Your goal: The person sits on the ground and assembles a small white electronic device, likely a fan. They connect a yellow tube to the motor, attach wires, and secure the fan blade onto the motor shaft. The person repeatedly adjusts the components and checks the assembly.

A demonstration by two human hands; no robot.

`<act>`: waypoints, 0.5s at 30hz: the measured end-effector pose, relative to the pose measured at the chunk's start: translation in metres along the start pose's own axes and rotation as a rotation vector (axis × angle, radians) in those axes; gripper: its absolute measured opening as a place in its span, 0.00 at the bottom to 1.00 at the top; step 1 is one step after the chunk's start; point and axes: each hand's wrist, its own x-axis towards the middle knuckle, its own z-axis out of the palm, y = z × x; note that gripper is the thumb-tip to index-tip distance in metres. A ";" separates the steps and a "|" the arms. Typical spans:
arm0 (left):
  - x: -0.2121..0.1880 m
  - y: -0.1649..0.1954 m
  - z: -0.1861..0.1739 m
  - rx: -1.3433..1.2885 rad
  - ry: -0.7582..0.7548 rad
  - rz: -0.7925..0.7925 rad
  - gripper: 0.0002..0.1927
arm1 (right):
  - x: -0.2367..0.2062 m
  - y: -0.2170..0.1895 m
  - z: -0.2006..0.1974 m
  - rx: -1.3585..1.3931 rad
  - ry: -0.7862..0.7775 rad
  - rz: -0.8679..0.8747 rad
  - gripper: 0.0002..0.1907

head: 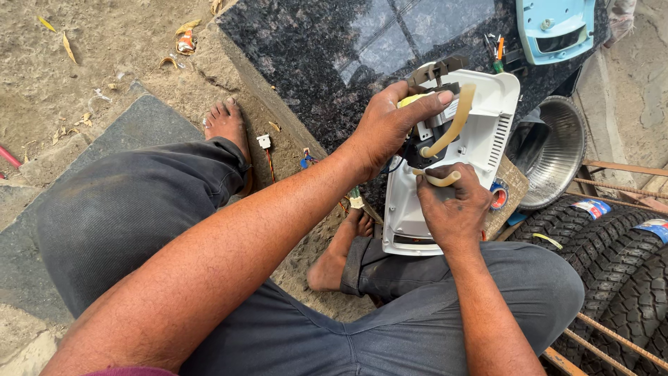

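A white plastic appliance housing [487,118] lies open on a dark polished stone slab [348,49], showing a black motor part and yellowish rubber tubes [456,125] inside. My left hand [386,125] grips the top of the inner assembly, its thumb lying across a yellow piece. My right hand [452,205] pinches the end of a short yellowish tube [437,178] at the housing's middle. Both forearms reach out over my knees in dark trousers.
A light blue plastic cover [557,28] and small tools lie at the slab's far end. A steel bowl [557,150] stands right of the housing, with tyres [619,264] and rusty rods beside it. Small wired connectors [264,143] lie on sandy ground by my bare feet.
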 end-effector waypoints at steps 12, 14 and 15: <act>-0.005 0.005 0.002 0.025 0.006 -0.064 0.37 | 0.002 -0.002 0.002 -0.066 0.018 -0.019 0.08; -0.005 0.004 0.003 0.016 -0.016 -0.002 0.37 | 0.002 -0.001 0.003 -0.089 0.023 0.001 0.09; -0.004 0.004 0.004 0.012 -0.030 0.033 0.37 | 0.002 -0.002 0.004 -0.071 0.018 0.008 0.09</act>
